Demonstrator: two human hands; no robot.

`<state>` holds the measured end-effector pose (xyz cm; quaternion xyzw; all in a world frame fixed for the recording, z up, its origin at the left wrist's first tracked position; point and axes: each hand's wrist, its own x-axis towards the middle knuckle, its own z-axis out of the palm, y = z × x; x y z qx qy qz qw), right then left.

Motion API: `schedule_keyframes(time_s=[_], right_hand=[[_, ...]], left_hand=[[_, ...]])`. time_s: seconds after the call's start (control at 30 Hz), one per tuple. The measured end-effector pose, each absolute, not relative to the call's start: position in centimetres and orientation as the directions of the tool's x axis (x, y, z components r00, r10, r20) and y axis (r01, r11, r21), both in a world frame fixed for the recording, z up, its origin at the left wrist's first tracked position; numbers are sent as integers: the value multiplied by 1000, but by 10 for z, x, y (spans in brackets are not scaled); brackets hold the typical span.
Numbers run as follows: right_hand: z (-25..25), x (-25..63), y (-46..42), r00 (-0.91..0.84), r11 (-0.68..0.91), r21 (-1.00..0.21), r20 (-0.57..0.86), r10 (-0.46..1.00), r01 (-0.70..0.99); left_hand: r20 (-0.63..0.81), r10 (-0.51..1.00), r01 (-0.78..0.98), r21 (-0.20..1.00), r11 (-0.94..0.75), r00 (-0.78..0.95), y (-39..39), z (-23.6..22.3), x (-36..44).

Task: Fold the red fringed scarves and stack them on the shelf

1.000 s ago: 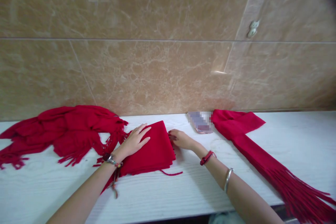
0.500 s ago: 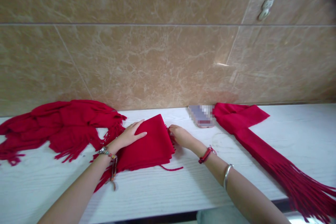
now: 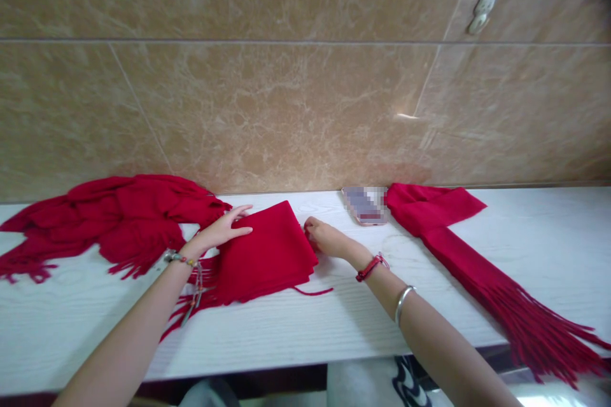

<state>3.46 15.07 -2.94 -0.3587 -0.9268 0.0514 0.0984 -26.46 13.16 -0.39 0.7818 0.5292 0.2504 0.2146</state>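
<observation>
A red scarf [image 3: 265, 254] lies folded into a flat, layered rectangle, with fringe trailing from its left end and one loose strand at the lower right. My left hand [image 3: 219, 232], fingers spread, rests at its upper left edge. At the right edge of the fold my right hand [image 3: 327, 238] is closed, fingertips curled in on the scarf's edge; exactly what they pinch is partly hidden. To the left is a second red scarf [image 3: 138, 210], heaped loosely with fringe hanging out, close to my left fingers.
A phone [image 3: 365, 205], partly pixelated, lies near the wall. Beside it a third red scarf [image 3: 458, 267] stretches toward the right front, its fringe over the edge of the white tabletop [image 3: 267, 343]. The brown tiled wall [image 3: 286, 114] rises directly behind.
My left hand has slid left across the folded scarf to its left edge. My right hand stays at the right edge, shifted only slightly. The view has moved a little.
</observation>
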Motion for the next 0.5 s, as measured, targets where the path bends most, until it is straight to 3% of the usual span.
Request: schedule_keyframes(time_s=[0.1,0.17,0.23,0.3,0.4,0.5], right_hand=[[-30,36,154,-755,769,-189,156,637,610],[-31,36,157,-777,792,-202,167,607,576],[-32,36,160,-794,811,-213,182,580,544],[-33,36,163,-800,821,-226,199,566,524],[-35,35,165,-795,819,-248,216,568,517],[-35,35,165,-788,813,-273,224,574,515]], left_hand=[[358,863,799,362,-480,357,113,12,-234],[365,776,760,224,-610,515,100,25,-201],[222,648,649,77,-757,729,93,35,-169],[68,570,573,-26,-819,819,92,41,-147],[-82,563,547,-154,-823,823,97,43,-136],[-97,570,543,-214,-812,816,99,41,-141]])
